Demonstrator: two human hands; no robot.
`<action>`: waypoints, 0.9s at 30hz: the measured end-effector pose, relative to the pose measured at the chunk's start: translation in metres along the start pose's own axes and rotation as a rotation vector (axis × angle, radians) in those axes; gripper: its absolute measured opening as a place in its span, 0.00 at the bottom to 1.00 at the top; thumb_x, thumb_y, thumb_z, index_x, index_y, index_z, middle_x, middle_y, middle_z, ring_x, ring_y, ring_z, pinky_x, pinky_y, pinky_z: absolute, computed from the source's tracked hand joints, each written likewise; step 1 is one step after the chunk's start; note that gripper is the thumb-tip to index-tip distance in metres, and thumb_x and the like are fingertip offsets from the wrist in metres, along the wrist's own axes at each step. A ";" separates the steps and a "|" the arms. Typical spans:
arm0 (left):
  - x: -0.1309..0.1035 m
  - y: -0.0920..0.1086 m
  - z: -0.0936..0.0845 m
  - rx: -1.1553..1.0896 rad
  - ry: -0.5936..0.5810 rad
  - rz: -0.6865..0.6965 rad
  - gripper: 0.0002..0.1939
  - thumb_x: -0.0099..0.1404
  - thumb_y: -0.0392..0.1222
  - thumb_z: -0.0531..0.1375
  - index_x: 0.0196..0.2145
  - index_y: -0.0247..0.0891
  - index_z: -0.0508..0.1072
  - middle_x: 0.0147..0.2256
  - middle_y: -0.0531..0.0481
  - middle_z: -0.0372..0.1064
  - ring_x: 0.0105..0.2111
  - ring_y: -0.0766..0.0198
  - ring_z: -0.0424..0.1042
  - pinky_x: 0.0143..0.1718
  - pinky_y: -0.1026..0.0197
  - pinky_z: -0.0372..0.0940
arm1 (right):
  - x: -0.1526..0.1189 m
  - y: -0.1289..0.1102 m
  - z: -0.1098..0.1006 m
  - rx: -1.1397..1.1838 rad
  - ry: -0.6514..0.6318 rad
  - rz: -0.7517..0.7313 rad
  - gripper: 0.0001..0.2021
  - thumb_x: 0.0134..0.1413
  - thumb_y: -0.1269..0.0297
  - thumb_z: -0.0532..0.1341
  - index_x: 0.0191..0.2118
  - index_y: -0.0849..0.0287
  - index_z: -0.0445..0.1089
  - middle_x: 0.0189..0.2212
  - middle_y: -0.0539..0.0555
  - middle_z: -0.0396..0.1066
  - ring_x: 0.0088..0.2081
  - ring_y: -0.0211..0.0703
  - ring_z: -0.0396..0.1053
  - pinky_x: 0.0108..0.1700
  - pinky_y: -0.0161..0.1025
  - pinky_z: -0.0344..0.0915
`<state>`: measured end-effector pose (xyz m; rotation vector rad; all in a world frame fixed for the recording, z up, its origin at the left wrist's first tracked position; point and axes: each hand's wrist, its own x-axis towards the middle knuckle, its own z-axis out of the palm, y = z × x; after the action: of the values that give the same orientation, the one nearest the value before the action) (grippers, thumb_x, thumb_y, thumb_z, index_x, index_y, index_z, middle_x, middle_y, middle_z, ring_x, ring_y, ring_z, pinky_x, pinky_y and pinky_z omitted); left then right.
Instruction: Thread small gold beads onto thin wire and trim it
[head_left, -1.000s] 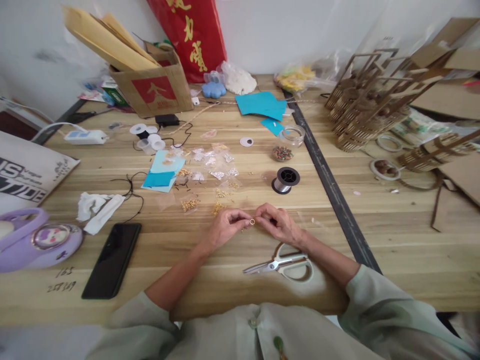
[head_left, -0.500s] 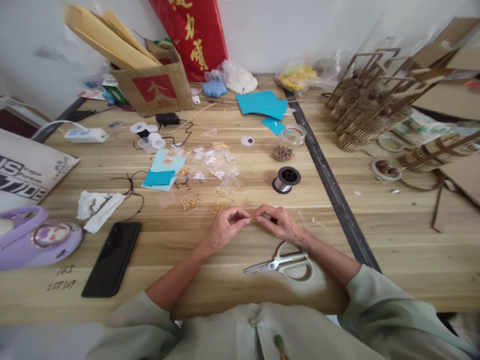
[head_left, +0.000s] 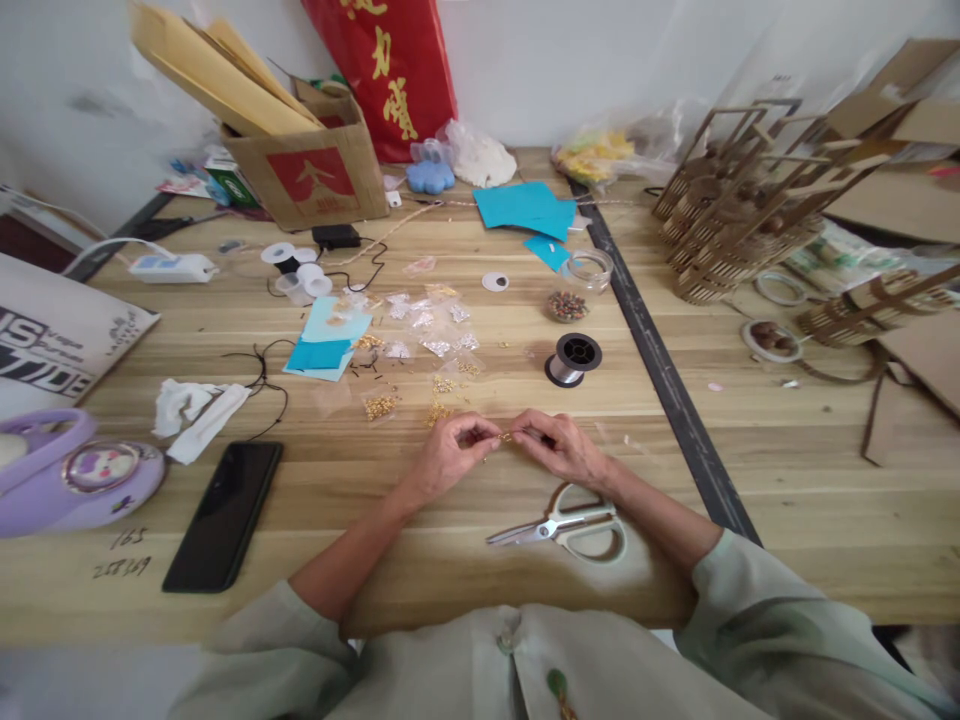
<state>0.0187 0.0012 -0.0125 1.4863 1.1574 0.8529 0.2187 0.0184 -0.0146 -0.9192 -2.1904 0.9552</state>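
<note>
We read 165 [head_left: 126,539] and 258369 [head_left: 122,568] on the table [head_left: 420,575], 力 [head_left: 381,55] on the red bag [head_left: 420,75], a plane sign [head_left: 313,178] on the box [head_left: 315,215]

A wood-grained tabletop [head_left: 787,530] is backed by a pale wall [head_left: 540,70].
The tabletop is crossed right of centre by a dark strip [head_left: 651,340]; the wall is marked at left by a grey smudge [head_left: 91,108], and soft shadows are cast.
</note>
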 end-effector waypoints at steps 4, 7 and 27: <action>0.000 0.000 0.000 -0.011 -0.008 0.013 0.05 0.57 0.39 0.62 0.29 0.33 0.74 0.28 0.49 0.71 0.29 0.66 0.68 0.32 0.65 0.62 | 0.001 -0.001 0.000 0.000 0.000 -0.007 0.09 0.60 0.64 0.53 0.35 0.62 0.67 0.20 0.46 0.60 0.19 0.29 0.51 0.22 0.29 0.50; 0.000 -0.002 0.000 -0.009 -0.015 0.013 0.06 0.57 0.39 0.62 0.28 0.33 0.73 0.26 0.50 0.69 0.28 0.67 0.66 0.31 0.66 0.61 | 0.002 0.000 0.000 0.001 -0.010 0.007 0.09 0.60 0.63 0.54 0.35 0.62 0.67 0.20 0.45 0.60 0.19 0.30 0.51 0.22 0.29 0.50; 0.003 -0.003 -0.001 -0.139 -0.049 -0.082 0.08 0.55 0.42 0.62 0.27 0.33 0.73 0.25 0.51 0.69 0.26 0.68 0.65 0.30 0.66 0.59 | 0.006 0.000 -0.004 0.158 -0.135 0.195 0.14 0.57 0.57 0.57 0.38 0.64 0.70 0.19 0.44 0.55 0.21 0.31 0.50 0.23 0.30 0.49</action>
<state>0.0176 0.0047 -0.0148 1.3302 1.0934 0.8197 0.2181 0.0244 -0.0109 -1.0332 -2.1257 1.2972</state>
